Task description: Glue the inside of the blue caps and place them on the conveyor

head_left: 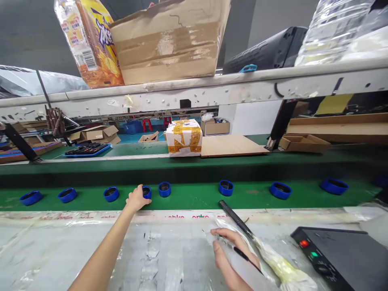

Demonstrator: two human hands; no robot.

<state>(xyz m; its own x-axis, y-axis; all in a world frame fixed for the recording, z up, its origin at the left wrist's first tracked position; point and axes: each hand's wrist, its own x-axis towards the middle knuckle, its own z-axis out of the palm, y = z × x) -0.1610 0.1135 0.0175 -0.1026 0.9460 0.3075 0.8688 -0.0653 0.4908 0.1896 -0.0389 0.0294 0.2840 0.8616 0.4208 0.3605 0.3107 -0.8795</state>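
Observation:
My left hand (137, 199) reaches out to the green belt, its thumb and fingers around a round blue piece (146, 192) with a dark inside. Part of that piece is hidden by the hand. Beside it on the right is another blue ring-shaped piece (164, 189), apart from my fingers. My right hand (232, 254) is closed around a whitish, translucent tool (242, 266) with a thin black cable or strip along it; its exact kind cannot be made out. Close to this hand lies a black rod-like handle (235, 217), its lower end wrapped in yellowish clear plastic.
More blue pieces (226, 188) stand in a row along the green belt (194, 198). A black control box (336, 254) with red and green lights sits at right. Beyond the belt are a taped white box (184, 138) and a board (230, 145). A shelf (194, 87) crosses above.

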